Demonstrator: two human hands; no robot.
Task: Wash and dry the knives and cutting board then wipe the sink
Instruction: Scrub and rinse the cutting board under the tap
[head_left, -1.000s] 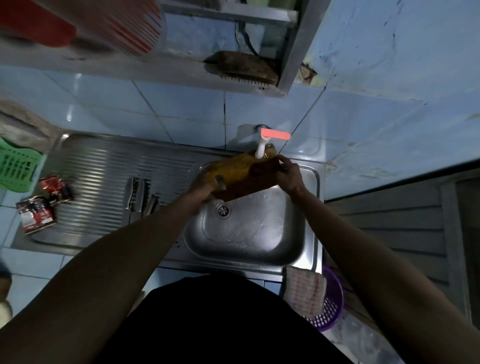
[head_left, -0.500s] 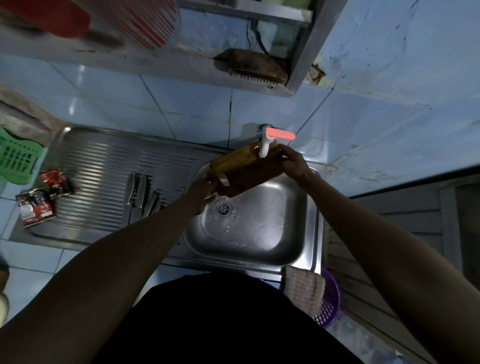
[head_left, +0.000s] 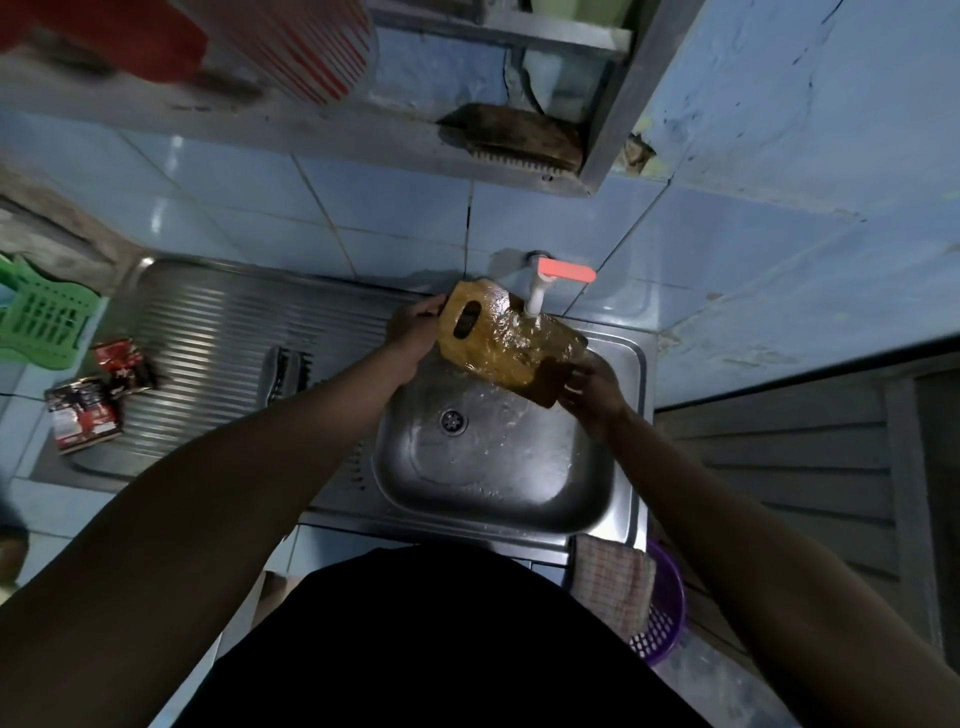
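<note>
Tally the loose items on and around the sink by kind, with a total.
Cutting board: 1, held in both hands under the tap
Knives: count unclear, a dark cluster on the drainboard
Red packets: 2
Green basket: 1
Purple basket: 1
Checked cloth: 1
Scrub brush: 1
Total: 7, plus the knives

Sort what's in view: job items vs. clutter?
Job: cutting board held in left hand and right hand under the tap; sink; knives; checked cloth.
Clutter: green basket, red packets, purple basket, brush.
</note>
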